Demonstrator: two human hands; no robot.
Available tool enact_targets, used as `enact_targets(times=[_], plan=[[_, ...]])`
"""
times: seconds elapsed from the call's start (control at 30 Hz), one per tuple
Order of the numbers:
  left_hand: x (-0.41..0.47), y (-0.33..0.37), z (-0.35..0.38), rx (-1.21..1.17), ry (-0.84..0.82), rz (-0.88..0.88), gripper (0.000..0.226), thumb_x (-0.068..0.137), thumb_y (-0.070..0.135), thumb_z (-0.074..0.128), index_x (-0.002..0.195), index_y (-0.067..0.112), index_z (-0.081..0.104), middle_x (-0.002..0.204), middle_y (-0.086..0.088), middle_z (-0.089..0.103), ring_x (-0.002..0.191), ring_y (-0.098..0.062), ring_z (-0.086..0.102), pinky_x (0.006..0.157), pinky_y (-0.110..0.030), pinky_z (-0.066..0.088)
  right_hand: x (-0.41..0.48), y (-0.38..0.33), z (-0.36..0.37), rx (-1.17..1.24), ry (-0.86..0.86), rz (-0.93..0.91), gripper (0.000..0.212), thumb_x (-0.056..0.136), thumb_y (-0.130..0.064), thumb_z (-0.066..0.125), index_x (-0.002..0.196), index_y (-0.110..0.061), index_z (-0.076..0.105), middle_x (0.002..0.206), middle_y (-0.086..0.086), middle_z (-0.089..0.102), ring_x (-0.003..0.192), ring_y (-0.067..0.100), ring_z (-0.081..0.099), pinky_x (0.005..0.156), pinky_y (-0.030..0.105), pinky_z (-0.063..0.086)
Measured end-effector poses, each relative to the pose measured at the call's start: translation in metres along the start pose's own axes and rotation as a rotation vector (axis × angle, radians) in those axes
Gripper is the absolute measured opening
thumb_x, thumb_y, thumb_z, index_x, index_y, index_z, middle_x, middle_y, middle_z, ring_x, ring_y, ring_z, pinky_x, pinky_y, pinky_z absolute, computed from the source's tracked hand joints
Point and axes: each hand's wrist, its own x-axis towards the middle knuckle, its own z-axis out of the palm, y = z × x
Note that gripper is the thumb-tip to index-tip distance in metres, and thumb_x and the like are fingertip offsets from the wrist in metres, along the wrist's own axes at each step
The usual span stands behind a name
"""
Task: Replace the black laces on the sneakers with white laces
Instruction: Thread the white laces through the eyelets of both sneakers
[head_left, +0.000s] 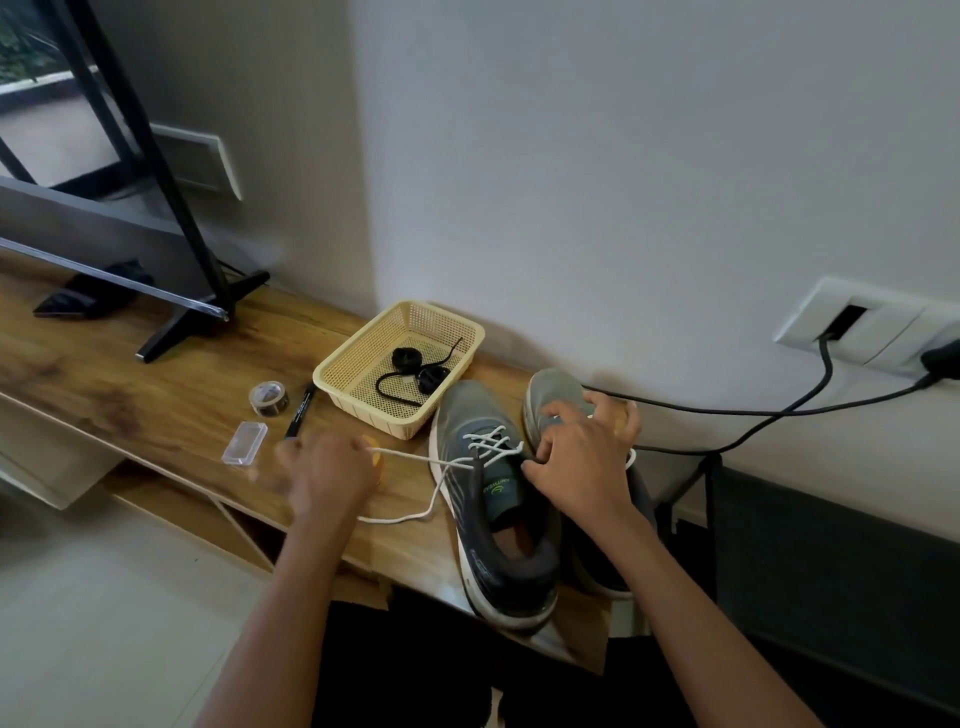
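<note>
Lace (492, 442), white, crisscrossed the lower eyelets of the grey sneaker (493, 525). Left hand (327, 467) pinched one end taut; right hand (582, 460) curled at the eyelets, grip unclear.

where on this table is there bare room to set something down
The widest bare wood lies left of the tape roll, between the TV stand foot and the table's front edge. A narrower strip runs between that foot and the basket. Crowded from the marker rightward: basket, sneakers, left hand, right hand.
</note>
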Motion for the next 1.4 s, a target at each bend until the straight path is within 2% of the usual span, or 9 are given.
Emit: enact_targets(times=[0.1,0.27,0.4,0.63,0.8,0.9,1.1,1.3,1.4], plan=[[0.002,-0.007,-0.008,-0.032,0.03,0.006,0.008,0.085,0.018,0.062,0.084,0.026,0.063,0.123,-0.012,0.053,0.118,-0.037,0.046,0.098,-0.049,0.038,0.001,-0.001,-0.001,-0.01,-0.027,-0.014,0.017,0.077,-0.04,0.068,0.074,-0.023,0.071,0.129,-0.015,0.052,0.135,0.021,0.022,0.108,0.047,-0.004],[-0.012,0.024,0.003,-0.083,-0.026,0.375,0.018,0.08,0.026,0.069,0.074,0.042,0.061,0.112,0.011,0.057,0.118,-0.016,0.044,0.108,-0.039,0.017,0.002,-0.004,-0.002,-0.021,-0.051,-0.017,0.017,0.077,-0.04,0.068,0.075,-0.024,0.072,0.129,-0.016,0.052,0.135,0.02,0.021,0.109,0.049,-0.001],[-0.027,0.043,0.018,0.018,-0.141,0.479,0.005,0.085,0.041,0.064,0.088,0.044,0.066,0.126,0.017,0.047,0.129,-0.015,0.029,0.11,-0.041,0.014,0.003,-0.005,-0.001,-0.021,-0.053,-0.017,0.016,0.076,-0.039,0.067,0.076,-0.024,0.072,0.127,-0.015,0.053,0.134,0.02,0.023,0.11,0.049,0.0],[-0.025,0.043,0.022,0.134,-0.212,0.366,0.014,0.088,0.044,0.059,0.089,0.034,0.068,0.133,0.014,0.047,0.131,-0.02,0.028,0.111,-0.048,0.016,0.004,-0.004,0.0,-0.035,-0.043,-0.007,0.018,0.077,-0.041,0.066,0.076,-0.023,0.07,0.124,-0.016,0.055,0.133,0.02,0.025,0.109,0.048,-0.002],[-0.024,0.035,0.002,0.112,-0.238,0.13,0.021,0.089,0.04,0.061,0.07,0.032,0.06,0.117,0.009,0.053,0.133,-0.025,0.028,0.108,-0.047,0.014,0.003,-0.006,-0.001,-0.075,-0.029,-0.003,0.022,0.076,-0.041,0.065,0.079,-0.02,0.068,0.115,-0.012,0.059,0.131,0.021,0.029,0.107,0.049,-0.004],[-0.025,0.036,-0.001,0.109,-0.249,0.08,0.017,0.089,0.041,0.061,0.078,0.029,0.066,0.11,0.009,0.056,0.132,-0.025,0.029,0.108,-0.048,0.014,0.002,-0.009,-0.003,-0.102,-0.008,-0.005,0.023,0.076,-0.041,0.064,0.082,-0.019,0.066,0.11,-0.009,0.06,0.129,0.022,0.032,0.106,0.049,-0.005],[-0.028,0.039,-0.001,0.109,-0.235,0.075,0.016,0.093,0.037,0.056,0.089,0.027,0.069,0.114,0.004,0.058,0.132,-0.027,0.031,0.109,-0.047,0.014,-0.001,-0.012,-0.006,-0.087,0.004,-0.031,0.019,0.077,-0.035,0.062,0.07,-0.021,0.051,0.102,-0.007,0.061,0.125,0.023,0.036,0.105,0.049,-0.009],[-0.024,0.033,0.003,-0.017,-0.268,0.097,0.025,0.088,0.037,0.06,0.063,0.03,0.061,0.074,0.012,0.061,0.11,-0.018,0.051,0.107,-0.044,0.022,0.009,-0.003,-0.011,0.069,-0.08,-0.022,0.035,0.082,-0.059,0.055,0.066,-0.028,0.055,0.095,-0.016,0.057,0.118,0.015,0.037,0.111,0.05,-0.001],[-0.022,0.039,0.011,-0.123,-0.238,0.141,0.018,0.087,0.04,0.062,0.073,0.032,0.055,0.084,0.012,0.062,0.099,-0.012,0.056,0.106,-0.042,0.024,0.017,-0.003,-0.014,0.163,-0.018,0.029,0.022,0.089,-0.041,0.055,0.072,-0.027,0.055,0.091,-0.012,0.056,0.113,0.017,0.043,0.107,0.04,0.011]])
